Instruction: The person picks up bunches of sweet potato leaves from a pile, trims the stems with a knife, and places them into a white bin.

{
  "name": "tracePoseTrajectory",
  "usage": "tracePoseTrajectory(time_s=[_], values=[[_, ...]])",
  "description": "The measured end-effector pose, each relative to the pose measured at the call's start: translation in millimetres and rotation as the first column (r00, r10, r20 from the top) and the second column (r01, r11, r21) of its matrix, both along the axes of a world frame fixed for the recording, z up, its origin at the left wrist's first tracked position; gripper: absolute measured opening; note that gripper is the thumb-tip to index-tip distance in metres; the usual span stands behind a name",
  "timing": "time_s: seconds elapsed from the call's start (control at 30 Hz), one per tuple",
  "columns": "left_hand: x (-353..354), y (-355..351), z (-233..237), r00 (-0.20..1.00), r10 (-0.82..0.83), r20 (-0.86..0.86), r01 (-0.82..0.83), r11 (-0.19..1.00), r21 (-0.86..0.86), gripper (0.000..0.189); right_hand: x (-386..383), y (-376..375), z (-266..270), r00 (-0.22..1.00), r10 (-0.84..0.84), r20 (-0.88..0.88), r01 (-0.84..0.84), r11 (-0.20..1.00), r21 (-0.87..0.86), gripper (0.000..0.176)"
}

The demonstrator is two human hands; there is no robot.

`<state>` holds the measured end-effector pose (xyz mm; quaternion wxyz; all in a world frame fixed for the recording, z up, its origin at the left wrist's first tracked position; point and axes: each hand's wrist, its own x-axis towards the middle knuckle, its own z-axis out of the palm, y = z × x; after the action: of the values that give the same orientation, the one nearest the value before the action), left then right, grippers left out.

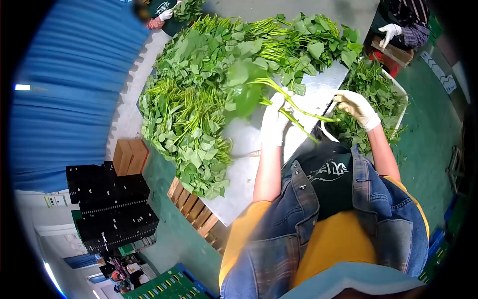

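Note:
My left hand [276, 119], in a white glove, is closed around a few long leafy green stems [298, 108]. Their cut ends point toward my right hand, and their blurred leaves [246, 92] hang over the metal table [241, 172]. My right hand [357, 107], also gloved, has its fingers curled just past the stem ends, over the near side of a white crate [400, 94] full of loose greens [366, 87]. Whether anything is between those fingers is hidden. A large heap of the same leafy greens [189, 94] covers much of the table.
Across the table, a person's gloved hand [166, 15] is by some greens. Another person's gloved hand [390, 34] is at the upper right, near a cardboard box [393, 54]. A wooden pallet [191, 207], stacked black crates [109, 199] and a brown carton [130, 157] stand left.

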<state>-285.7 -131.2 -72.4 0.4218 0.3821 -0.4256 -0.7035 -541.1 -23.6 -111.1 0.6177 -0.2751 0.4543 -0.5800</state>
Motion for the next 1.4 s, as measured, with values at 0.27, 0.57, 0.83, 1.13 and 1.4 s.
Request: tracePoseTrajectory(time_s=[0.27,0.57,0.83,1.13,1.4], values=[[-18,1,0,0.918,-0.172,-0.357,0.259,0.943,0.21,0.028,70,-39,41,0.652,0.318,-0.688,-0.471,0.881,-0.039,0.027],[-2,-7,-44,0.878,0.063,-0.475,0.15,0.905,0.398,0.032,91,-33,64,0.886,-0.083,-0.457,0.07,0.996,-0.046,0.016],[21,-28,-91,0.795,0.417,-0.441,-0.077,0.79,0.608,0.026,97,-39,58,0.881,-0.298,-0.367,0.244,0.952,-0.186,0.012],[16,-11,-76,0.786,0.089,-0.612,0.177,0.916,0.361,0.039,106,-43,39,0.88,-0.339,-0.333,0.303,0.94,-0.156,0.011],[19,-1,-60,0.72,0.26,-0.643,0.223,0.791,0.57,0.042,102,-35,36,0.904,-0.314,-0.29,0.314,0.948,-0.051,0.015]])
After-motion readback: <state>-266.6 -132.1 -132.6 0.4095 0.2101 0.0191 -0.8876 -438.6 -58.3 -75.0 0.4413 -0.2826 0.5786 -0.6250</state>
